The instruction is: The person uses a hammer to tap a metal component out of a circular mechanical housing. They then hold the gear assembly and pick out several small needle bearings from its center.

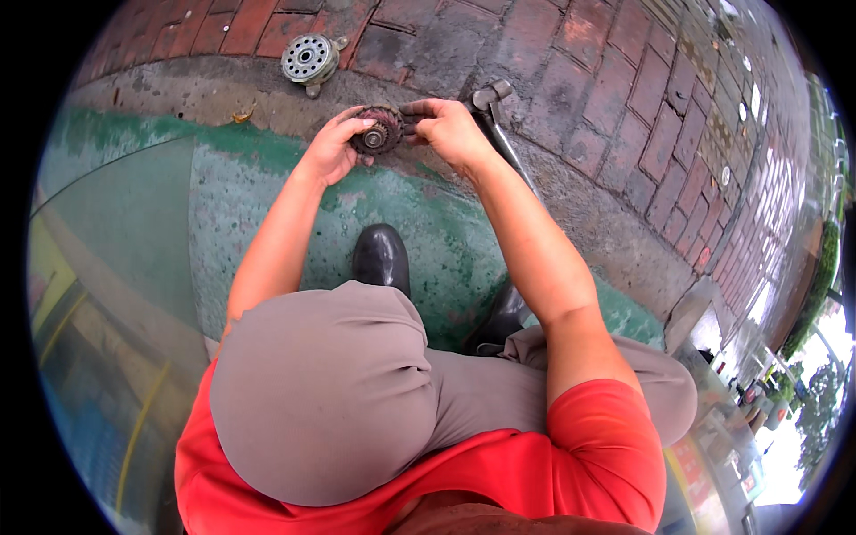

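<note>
My left hand grips a round, dark, toothed motor core with reddish patches and a short metal shaft at its middle. Its thumb lies over the face of the core, and the other fingers go behind it. From the right, my right hand meets the core's edge, its dirt-darkened fingers curled and pinched close together. Whatever sits between those fingertips is too small to make out. Both hands are held out over the kerb edge, beyond my feet.
A silvery motor cover with a ring of holes lies on the kerb, beyond my left hand. Behind my right forearm rests a hammer, its handle partly hidden. Red brick paving stretches beyond; my dark boot stands on green-painted ground.
</note>
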`<state>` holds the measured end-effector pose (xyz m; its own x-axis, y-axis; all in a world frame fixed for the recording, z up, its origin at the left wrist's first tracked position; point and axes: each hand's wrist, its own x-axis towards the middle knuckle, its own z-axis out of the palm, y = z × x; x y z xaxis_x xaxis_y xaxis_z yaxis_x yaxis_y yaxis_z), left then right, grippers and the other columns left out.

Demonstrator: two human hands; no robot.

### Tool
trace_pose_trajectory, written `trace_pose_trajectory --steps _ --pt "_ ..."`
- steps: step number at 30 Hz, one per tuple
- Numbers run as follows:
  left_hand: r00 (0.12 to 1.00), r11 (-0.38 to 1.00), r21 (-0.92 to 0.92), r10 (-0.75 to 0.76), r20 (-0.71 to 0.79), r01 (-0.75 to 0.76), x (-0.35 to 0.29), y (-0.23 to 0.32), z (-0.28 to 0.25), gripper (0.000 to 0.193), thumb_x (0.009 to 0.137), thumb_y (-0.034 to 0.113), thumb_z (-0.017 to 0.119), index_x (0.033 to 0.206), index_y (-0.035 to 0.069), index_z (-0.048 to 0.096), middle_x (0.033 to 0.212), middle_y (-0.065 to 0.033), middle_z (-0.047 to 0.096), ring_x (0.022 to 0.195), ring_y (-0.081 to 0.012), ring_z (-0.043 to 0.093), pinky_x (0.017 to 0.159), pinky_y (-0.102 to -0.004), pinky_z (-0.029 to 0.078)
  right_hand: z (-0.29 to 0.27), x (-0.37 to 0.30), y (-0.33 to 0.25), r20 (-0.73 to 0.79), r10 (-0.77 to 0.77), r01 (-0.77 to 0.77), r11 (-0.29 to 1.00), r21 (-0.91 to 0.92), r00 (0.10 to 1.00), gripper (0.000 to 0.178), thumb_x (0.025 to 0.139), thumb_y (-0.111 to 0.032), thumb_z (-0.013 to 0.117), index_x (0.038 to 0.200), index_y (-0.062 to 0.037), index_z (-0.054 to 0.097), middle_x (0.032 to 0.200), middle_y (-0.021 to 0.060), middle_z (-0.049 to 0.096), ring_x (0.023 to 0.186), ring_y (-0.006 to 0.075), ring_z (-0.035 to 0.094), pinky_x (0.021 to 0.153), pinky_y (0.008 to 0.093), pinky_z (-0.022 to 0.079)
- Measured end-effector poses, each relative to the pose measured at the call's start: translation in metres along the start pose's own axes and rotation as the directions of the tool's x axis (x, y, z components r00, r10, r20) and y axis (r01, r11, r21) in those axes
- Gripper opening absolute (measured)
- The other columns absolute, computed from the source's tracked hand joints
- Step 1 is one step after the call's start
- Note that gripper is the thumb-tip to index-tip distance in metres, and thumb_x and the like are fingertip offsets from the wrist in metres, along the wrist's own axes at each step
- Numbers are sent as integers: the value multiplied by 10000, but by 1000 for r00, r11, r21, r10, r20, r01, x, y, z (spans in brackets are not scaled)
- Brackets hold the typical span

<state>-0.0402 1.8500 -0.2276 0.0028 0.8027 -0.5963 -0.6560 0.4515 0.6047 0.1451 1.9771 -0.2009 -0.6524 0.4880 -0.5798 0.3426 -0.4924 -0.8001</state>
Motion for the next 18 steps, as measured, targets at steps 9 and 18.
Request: trace_pose_trajectory --steps 9,18 --pt "1000 999 -42 11 3 -11 -1 0 3 348 930 184 551 1257 67 531 1069 -78 661 857 -172 668 586 -310 534 2 -7 -10 -32 -73 70 992 -104 997 338 841 -68 667 1143 84 651 918 122 705 759 162 640 716 307 527" --pt "992 998 -59 -27 123 34 2 1 3 324 978 258 502 1235 69 552 1043 -71 676 844 -176 672 566 -297 519 1 0 -2 -86 -148 117 949 -292 985 329 830 -154 719 1075 62 684 925 182 721 837 212 683 778 341 536"
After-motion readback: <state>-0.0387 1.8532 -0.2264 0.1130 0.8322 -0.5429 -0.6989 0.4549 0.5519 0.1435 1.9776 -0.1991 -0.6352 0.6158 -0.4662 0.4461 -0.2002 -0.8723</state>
